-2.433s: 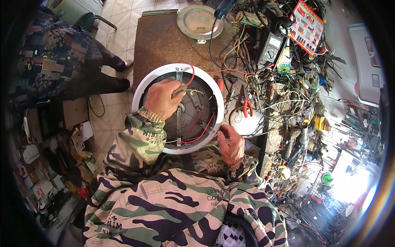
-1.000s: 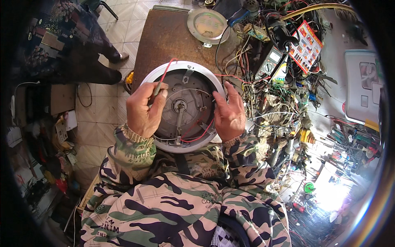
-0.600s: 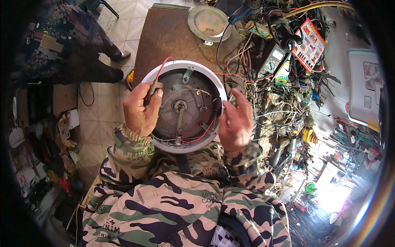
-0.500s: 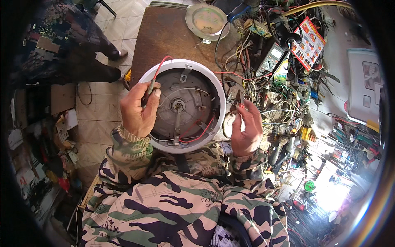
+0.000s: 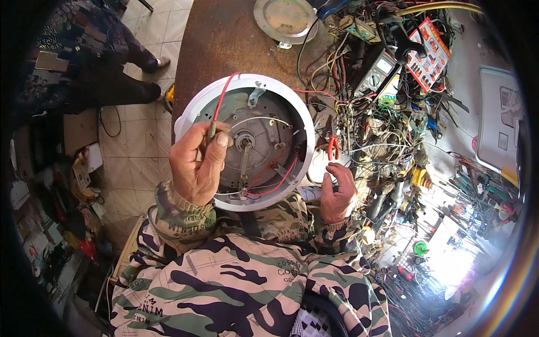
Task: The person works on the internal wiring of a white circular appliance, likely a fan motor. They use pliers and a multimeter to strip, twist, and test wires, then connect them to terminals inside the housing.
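My left hand (image 5: 201,164) is closed round a multimeter test probe (image 5: 213,128), whose red lead (image 5: 225,92) rises from its end. The hand hangs over the left part of a round metal housing (image 5: 304,121) with a white rim, standing at the table's near edge against my lap. Inside the housing are a central shaft fitting (image 5: 245,144), a white wire (image 5: 259,118) and a red wire (image 5: 286,178). My right hand (image 5: 338,194) is open and holds nothing, thumb and fingers apart, just below small pliers with red handles (image 5: 333,147) lying on the clutter.
A round metal cover (image 5: 285,19) lies on the brown table (image 5: 224,50). Tangled wires, a multimeter (image 5: 377,74) and a printed red-and-white card (image 5: 430,55) crowd the right side. Another person's leg (image 5: 135,84) shows at left. A bright lamp glare (image 5: 452,264) is at lower right.
My right hand has let go of the red-handled pliers and drawn back toward me. My left hand with the probe has shifted slightly right and nearer, over the housing.
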`<state>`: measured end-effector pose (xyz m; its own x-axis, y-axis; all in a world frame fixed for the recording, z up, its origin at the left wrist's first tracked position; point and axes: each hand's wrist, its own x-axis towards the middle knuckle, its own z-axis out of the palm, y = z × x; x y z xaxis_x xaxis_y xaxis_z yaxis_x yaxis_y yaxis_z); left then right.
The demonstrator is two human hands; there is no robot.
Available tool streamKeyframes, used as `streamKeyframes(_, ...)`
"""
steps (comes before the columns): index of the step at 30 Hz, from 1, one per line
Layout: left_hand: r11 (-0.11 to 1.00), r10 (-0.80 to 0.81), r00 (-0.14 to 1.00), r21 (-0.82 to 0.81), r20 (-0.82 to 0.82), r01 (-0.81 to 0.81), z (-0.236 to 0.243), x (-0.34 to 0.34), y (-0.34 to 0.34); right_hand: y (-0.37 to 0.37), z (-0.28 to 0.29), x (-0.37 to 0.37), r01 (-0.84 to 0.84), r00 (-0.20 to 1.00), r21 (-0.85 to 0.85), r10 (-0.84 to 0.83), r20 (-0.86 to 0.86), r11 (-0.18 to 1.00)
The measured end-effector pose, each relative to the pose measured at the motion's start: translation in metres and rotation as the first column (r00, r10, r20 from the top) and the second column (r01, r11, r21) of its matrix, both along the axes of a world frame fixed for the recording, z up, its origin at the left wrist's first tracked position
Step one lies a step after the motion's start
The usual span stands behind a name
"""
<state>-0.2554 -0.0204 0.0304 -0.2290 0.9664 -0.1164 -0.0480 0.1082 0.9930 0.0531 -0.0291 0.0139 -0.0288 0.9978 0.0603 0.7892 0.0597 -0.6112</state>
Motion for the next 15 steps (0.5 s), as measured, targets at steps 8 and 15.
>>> streamKeyframes(8, 0.997, -0.008, 0.999, 0.083, 0.040, 0.005, 0.000, -0.001, 0.000, -0.017, -0.031, 0.021, 0.059, 0.995, -0.241, -0.039, 0.086, 0.969)
streamKeyframes(15, 0.994, -0.026, 0.998, 0.103, 0.056, 0.021, 0.001, 0.000, -0.004, -0.024, -0.046, 0.015, 0.024, 0.999, -0.267, -0.012, 0.044, 0.963)
